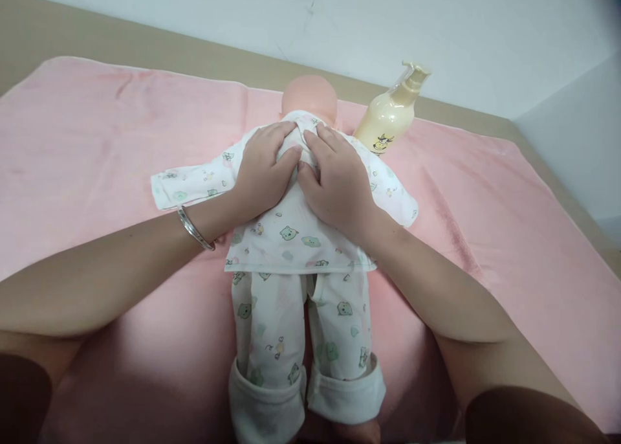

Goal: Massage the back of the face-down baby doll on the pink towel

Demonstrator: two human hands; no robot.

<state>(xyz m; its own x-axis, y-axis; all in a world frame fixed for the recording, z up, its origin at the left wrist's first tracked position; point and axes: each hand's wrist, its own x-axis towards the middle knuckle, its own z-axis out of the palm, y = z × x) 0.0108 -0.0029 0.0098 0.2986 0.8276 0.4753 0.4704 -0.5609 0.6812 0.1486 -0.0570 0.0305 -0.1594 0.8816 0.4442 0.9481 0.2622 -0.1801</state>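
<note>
A baby doll (309,96) lies face down with its bald head away from me. It wears a white long-sleeved top (291,246) and matching trousers (276,327), both printed with small green bears, the trouser cuffs turned up. My left hand (269,166) rests flat on the left side of its upper back. Opposite it, my right hand (334,175) lies on the right side, fingers stretched toward the neck. The two thumbs come close together near the middle of the back. Both sleeves of the top spread outward.
A cream pump bottle (391,117) with a cow picture sits beyond the doll's right shoulder. Under everything is a pink blanket (97,153) with some creases, over a tan surface (160,49). A white wall (436,23) rises behind. A silver bangle (194,228) circles my left wrist.
</note>
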